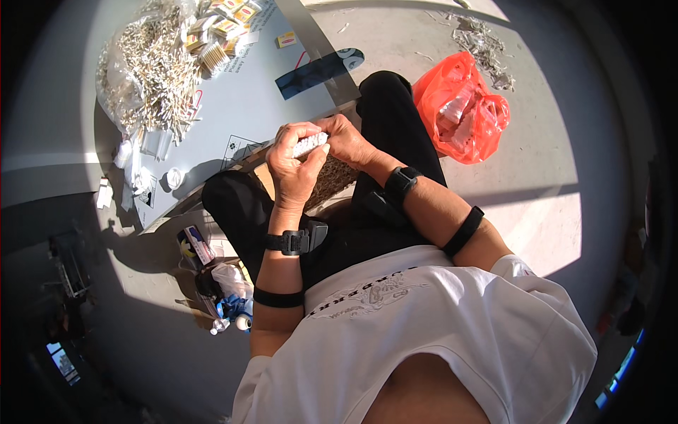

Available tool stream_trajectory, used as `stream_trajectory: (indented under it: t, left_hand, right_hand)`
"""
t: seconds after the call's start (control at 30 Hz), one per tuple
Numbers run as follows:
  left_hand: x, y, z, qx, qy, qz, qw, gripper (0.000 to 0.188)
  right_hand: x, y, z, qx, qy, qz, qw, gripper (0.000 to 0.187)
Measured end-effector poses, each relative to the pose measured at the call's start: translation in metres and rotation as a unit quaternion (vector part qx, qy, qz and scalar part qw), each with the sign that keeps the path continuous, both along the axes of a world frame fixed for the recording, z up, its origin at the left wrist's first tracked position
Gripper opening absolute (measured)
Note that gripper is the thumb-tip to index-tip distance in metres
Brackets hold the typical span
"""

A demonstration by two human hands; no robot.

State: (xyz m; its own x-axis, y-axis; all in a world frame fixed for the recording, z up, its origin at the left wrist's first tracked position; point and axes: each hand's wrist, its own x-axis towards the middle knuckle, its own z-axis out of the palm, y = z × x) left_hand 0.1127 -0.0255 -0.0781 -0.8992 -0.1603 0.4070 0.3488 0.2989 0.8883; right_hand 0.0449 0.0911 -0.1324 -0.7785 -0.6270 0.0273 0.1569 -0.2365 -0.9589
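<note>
Both hands are closed around a bundle of cotton swabs (309, 145), held above the near edge of the grey table. Its white tips face up and sit packed side by side. My left hand (291, 169) grips the bundle from the left, fingers curled over its far side and thumb on the near side. From the right, my right hand (347, 141) pinches the other end with thumb and fingers. The lower part of the bundle is hidden by the hands. A large heap of loose cotton swabs (159, 78) lies on the table at the far left, partly in clear plastic.
Small yellow-and-white packs (229, 28) are piled beside the heap, and one pack (286, 39) lies apart. A white round cap-like thing (175, 178) is near the table's left edge. On the floor stand a red plastic bag (459, 106) at right and a cluttered box (205, 275) at left.
</note>
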Motion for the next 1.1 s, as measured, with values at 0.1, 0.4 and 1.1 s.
stream_trajectory:
  t: [0.1,0.4,1.1]
  left_hand:
    - [-0.001,0.003,0.003,-0.078,0.035,0.015,0.996,0.024]
    - [-0.003,0.005,0.004,-0.155,0.083,0.044,0.983,0.022]
    - [-0.002,0.007,0.004,0.034,-0.048,-0.038,0.998,0.008]
  right_hand:
    - [-0.002,0.001,-0.006,-0.032,-0.006,0.012,0.999,0.013]
    - [-0.003,0.001,-0.007,-0.042,0.014,0.027,0.999,0.012]
    - [0.001,0.004,0.002,0.102,0.170,-0.097,0.975,0.021]
